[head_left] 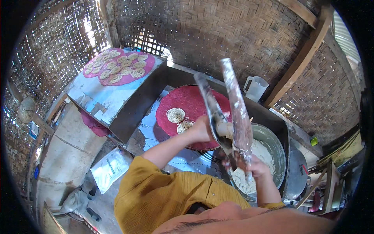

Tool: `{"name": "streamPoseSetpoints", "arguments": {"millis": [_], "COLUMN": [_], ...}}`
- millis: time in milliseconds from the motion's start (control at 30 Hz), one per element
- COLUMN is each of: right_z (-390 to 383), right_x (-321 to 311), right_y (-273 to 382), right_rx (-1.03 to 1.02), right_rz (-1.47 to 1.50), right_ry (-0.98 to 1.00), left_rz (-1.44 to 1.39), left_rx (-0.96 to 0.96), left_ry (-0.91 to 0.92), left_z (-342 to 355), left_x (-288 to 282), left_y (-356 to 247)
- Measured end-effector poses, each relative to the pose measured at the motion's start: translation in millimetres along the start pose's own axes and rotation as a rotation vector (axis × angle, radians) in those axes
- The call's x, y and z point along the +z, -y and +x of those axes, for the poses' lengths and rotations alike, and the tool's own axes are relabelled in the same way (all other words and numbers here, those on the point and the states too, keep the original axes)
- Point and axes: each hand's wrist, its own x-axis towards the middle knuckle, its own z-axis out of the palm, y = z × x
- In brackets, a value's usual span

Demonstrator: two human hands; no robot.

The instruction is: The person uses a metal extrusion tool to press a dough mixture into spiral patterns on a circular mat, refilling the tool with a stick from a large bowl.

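My left hand (201, 130) grips a long two-armed wooden press (238, 105), dusted white, near its middle. A pale lump, perhaps dough, shows between the arms, which stand apart at the far end. My right hand (257, 165) is closed round the near end of the press, its fingers partly hidden. Beneath the press lies a round pink mat (167, 105). Two coils of pale noodle-like strands (175, 115) sit on its left part, close to my left wrist. Below my right hand is a large metal basin (281, 150) holding white floury dough (261, 150).
At the far left, a raised board (97, 103) bears pink mats (126, 80) with several coils. A clear plastic jug (256, 89) stands behind the press. A large round metal lid or pot (297, 173) is right of the basin. A white bag (111, 168) lies at lower left.
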Motion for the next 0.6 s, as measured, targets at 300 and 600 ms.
{"name": "streamPoseSetpoints", "arguments": {"millis": [300, 600], "right_z": [-9.7, -22.4], "right_x": [8.4, -11.0], "right_y": [-8.1, 21.8], "right_rx": [0.309, 0.460], "right_rz": [0.386, 0.182], "right_ry": [0.336, 0.002], "left_rz": [-1.333, -1.471], "left_rx": [0.332, 0.536], "left_ry": [0.449, 0.418], "left_z": [52.7, 103.2], "left_x": [-79.9, -70.0], "left_y": [-107.6, -65.1]}}
